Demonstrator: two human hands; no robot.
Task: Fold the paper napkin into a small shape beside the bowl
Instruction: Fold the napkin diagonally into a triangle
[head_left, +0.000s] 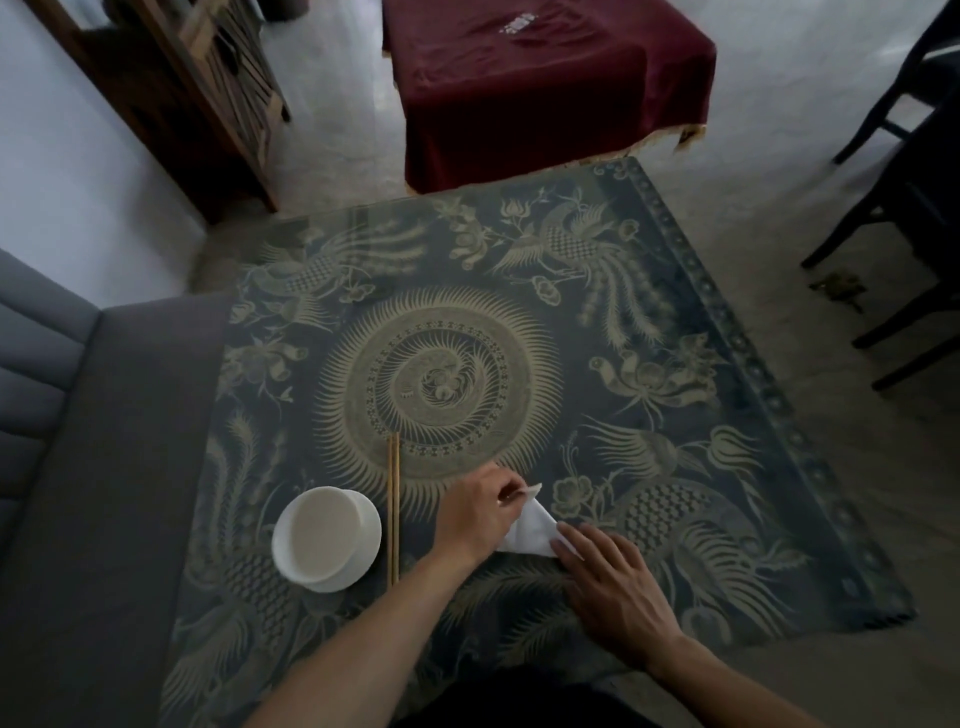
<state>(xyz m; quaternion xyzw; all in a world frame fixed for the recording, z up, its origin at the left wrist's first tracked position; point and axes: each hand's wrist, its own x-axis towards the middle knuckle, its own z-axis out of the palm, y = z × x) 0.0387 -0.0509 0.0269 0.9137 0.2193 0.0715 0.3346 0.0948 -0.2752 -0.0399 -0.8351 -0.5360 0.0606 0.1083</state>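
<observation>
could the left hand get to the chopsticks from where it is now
Probably yes. The left hand pinches the napkin just right of the chopsticks, with bare tablecloth between them; it would have to let go of the napkin first.

Napkin (527, 530) thin white paper; bowl (327, 535) glossy white; chopsticks (394, 506) wood.

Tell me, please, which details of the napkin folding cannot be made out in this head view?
- Napkin: its left part is hidden under the left hand; the number of folds cannot be told.
- Right hand: its fingers cover the napkin's right corner.
- Bowl: whether it holds anything is unclear in the dim light.
- Chopsticks: any markings are too small to make out.
</observation>
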